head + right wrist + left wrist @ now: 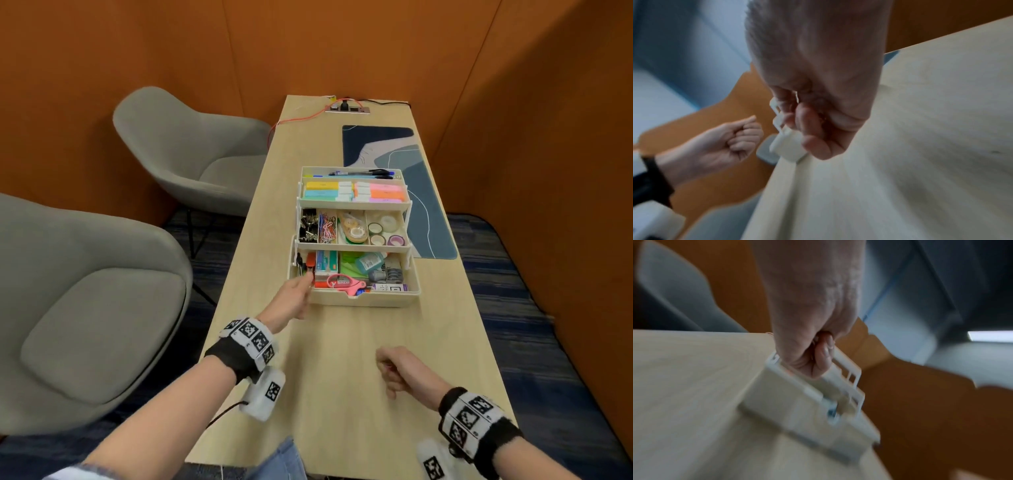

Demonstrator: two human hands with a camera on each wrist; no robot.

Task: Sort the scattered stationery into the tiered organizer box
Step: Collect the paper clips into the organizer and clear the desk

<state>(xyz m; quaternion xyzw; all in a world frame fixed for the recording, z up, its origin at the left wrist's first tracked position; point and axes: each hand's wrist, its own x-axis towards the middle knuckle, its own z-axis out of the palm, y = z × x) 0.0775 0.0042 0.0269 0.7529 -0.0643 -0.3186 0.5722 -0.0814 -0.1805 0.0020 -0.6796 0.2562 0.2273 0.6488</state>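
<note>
Cream plastic fills the middle of the wooden table point(342, 377): the tiered organizer box point(354, 240) stands fanned open, three steps climbing away from me, its long axis running across the table and its open front towards my chest. Starting at the left, my left hand point(295, 298) sits at the near-left corner of the bottom tier, fingers curled beside the orange stapler point(310, 259); whether they pinch anything I cannot tell (the wrist view is smeared with motion). No loose stationery shows on the wood, so I judge the sorting all but finished. To end well, I should ease that hand straight out, not snagging the pink scissors point(344, 283) lying along the front rim. Further right, my right hand point(399, 370) hovers over bare table, well apart from the box, loosely clenched round nothing.
</note>
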